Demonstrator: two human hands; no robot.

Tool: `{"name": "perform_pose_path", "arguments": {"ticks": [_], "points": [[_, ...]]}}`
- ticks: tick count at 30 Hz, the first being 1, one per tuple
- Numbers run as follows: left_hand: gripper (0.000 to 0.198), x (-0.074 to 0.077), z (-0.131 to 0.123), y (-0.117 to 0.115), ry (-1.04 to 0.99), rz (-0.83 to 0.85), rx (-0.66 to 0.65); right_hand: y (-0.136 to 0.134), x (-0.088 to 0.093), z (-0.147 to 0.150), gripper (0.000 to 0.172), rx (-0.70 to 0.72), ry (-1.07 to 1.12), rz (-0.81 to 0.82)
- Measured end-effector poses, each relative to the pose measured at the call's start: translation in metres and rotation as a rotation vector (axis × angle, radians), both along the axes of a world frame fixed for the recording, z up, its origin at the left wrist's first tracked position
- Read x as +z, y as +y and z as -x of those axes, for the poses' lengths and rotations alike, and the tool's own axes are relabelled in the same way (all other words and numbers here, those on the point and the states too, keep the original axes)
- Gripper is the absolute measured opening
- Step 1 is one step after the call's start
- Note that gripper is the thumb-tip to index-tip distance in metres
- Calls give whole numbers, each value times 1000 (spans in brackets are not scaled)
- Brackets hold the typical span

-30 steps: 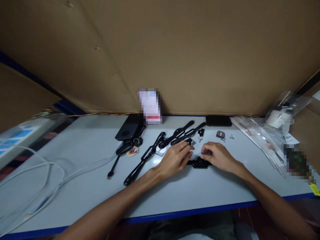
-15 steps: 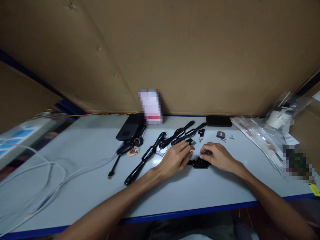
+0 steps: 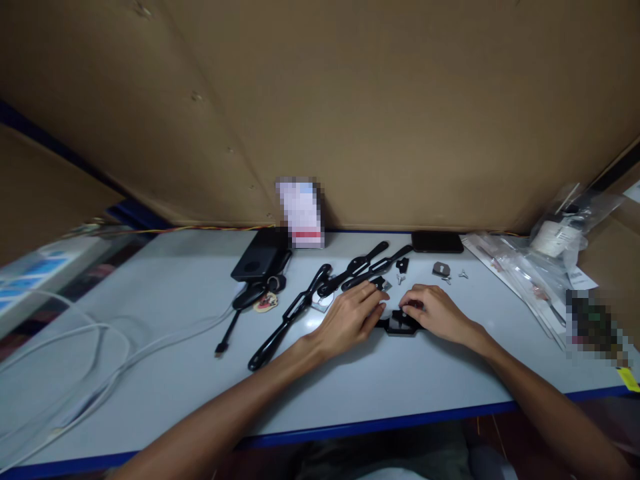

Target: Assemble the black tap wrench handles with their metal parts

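A black spokeshave (image 3: 401, 331) lies crosswise between my hands, near the front of the table. My left hand (image 3: 350, 312) is closed around its left handle, which the fingers mostly hide. At its middle, the thumb and forefinger of my right hand (image 3: 434, 311) are pinched against a small black plate (image 3: 399, 317) on the body. The right handle runs under that hand. Just beyond my hands lie a notched black cap (image 3: 402, 265), a wing screw (image 3: 401, 279) and a grey blade (image 3: 441, 268). Another black cap (image 3: 379, 283) is partly hidden behind my left fingers.
Three more spokeshaves lie left and behind, one of them long and slanted (image 3: 290, 321). A phone (image 3: 437, 242), a black box (image 3: 261, 255), plastic-wrapped packets (image 3: 520, 280) and a bagged white spool (image 3: 554, 239) line the back. White cables (image 3: 165, 343) cross the left side.
My right fingertips have shifted slightly up on the spokeshave's middle, and more of the small plate shows. The spokeshave's body has tilted a little. My left hand stays put.
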State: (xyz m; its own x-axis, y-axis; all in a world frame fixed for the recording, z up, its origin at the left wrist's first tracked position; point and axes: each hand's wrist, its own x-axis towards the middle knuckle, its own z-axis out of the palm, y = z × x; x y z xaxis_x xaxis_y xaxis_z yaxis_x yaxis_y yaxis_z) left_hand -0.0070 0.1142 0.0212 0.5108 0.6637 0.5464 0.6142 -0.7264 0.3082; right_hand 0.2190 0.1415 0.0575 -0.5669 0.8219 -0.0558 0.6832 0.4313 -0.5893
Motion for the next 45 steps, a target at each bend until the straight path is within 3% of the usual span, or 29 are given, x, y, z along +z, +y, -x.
{"name": "perform_pose_path", "arguments": {"ticks": [7,14,20,22,27,29,31,36,45], "points": [[18,-1,1,0,-5,30,7,2,-4,0,13,-40,174,49],[18,4,-4,-3,-115,246,18,4,1,3,16,-250,682,422],[28,10,-9,-2,-285,411,2,-3,2,8,20,-230,731,658],[30,11,-9,-1,-314,443,11,-4,0,7,20,-189,666,593],[33,11,-8,0,-291,486,-31,-3,-2,5,16,-164,549,133],[33,10,-8,-1,-277,480,-46,-4,1,4,7,-112,467,32],[32,10,-9,-2,-253,465,-53,-5,7,3,9,-68,346,-43],[30,10,-11,-4,-216,418,-59,-7,21,-4,14,31,50,-30],[25,5,-5,2,-245,331,93,-6,14,-8,16,67,-66,55]]}}
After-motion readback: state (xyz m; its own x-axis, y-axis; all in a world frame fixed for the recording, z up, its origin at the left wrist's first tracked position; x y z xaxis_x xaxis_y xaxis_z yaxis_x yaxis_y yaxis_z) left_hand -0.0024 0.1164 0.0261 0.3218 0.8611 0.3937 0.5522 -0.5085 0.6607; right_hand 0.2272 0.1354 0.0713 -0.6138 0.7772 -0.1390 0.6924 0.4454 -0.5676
